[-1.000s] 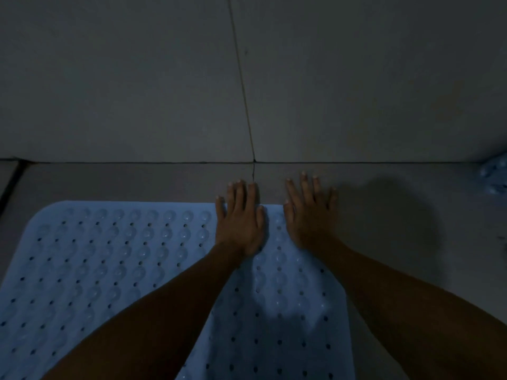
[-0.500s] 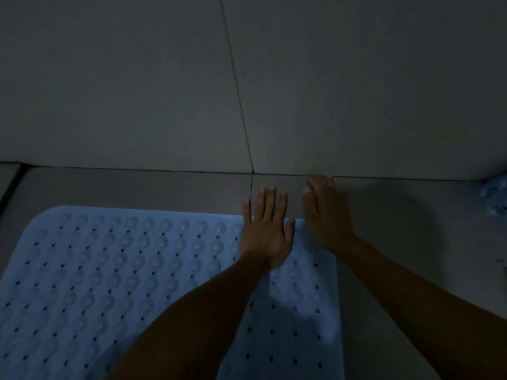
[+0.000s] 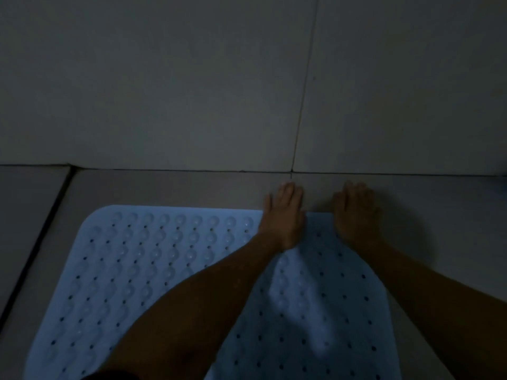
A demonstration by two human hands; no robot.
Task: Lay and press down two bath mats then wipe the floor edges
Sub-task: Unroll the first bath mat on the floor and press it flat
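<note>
A light blue bath mat with rows of bumps and small holes lies flat on the grey tiled floor. My left hand lies flat across the mat's far edge, fingers straight and reaching onto the floor beyond. My right hand lies flat over the mat's far right corner, fingers also stretched toward the wall. Both palms press the mat. My forearms cover part of the mat's right half.
A grey tiled wall rises just beyond the fingertips, meeting the floor at a dark seam. A dark floor joint runs diagonally on the left. Bare floor tile lies to the right of the mat.
Both hands have slid farther along the mat's far edge toward its right corner and closer to the wall. The view shifted, and the blue thing at the right edge is out of sight.
</note>
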